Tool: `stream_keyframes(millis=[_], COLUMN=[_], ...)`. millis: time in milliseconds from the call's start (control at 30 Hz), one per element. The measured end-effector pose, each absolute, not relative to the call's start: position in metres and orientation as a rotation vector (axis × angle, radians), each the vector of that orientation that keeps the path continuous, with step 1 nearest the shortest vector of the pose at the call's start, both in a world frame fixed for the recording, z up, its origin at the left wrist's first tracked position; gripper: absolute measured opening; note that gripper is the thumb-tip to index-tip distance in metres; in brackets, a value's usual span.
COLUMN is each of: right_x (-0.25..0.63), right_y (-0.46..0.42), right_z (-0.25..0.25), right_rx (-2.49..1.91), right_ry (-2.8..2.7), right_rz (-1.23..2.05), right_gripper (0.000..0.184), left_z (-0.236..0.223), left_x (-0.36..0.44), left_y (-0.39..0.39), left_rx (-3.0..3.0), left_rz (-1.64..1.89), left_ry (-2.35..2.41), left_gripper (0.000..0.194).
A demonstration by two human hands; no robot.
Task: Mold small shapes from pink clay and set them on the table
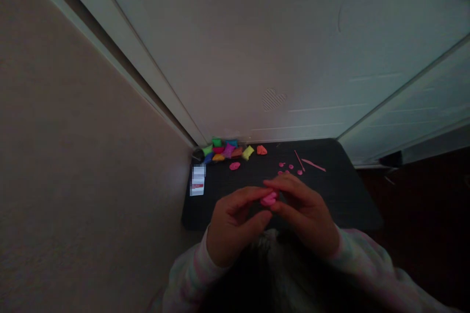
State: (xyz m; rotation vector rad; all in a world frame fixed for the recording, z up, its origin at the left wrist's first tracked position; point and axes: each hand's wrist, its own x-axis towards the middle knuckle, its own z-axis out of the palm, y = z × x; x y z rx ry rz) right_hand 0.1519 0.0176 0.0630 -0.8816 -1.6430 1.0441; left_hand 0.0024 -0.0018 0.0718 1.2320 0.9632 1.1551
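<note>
A small lump of pink modelling clay (269,199) is pinched between my two hands above the near edge of the dark table (227,208). My left hand (237,222) grips it from the left with fingertips and thumb. From the right, my right hand (306,210) closes its fingers and thumb on the same lump. Just beyond my right fingers lie several small pink clay pieces (291,167), some partly hidden by the hand. Two thin pink modelling tools (314,164) rest to their right. Another pink clay lump (234,166) sits further left.
Several colourful clay packets (227,150) are heaped at the back left, with an orange clay lump (262,150) beside them. A phone with a lit screen (198,179) lies by the left edge. A white panelled surface (257,58) rises behind the table; a wall (91,156) stands left.
</note>
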Motion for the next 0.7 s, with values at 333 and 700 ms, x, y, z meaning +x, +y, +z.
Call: stream_keyframes(millis=[333, 700], right_x=[0.152, 0.151], right_y=[0.013, 0.014], right_z=[0.068, 0.074], right_rx=[-0.814, -0.928], right_ry=[-1.711, -1.788], right_rz=[0.941, 0.805], right_gripper=[0.029, 0.020], left_z=[0.068, 0.069], left_x=[0.007, 0.008], left_y=[-0.001, -0.002], left_rx=[1.158, 1.394], left_rz=[1.176, 1.262], left_ry=[1.034, 1.271], left_gripper=[0.008, 0.009])
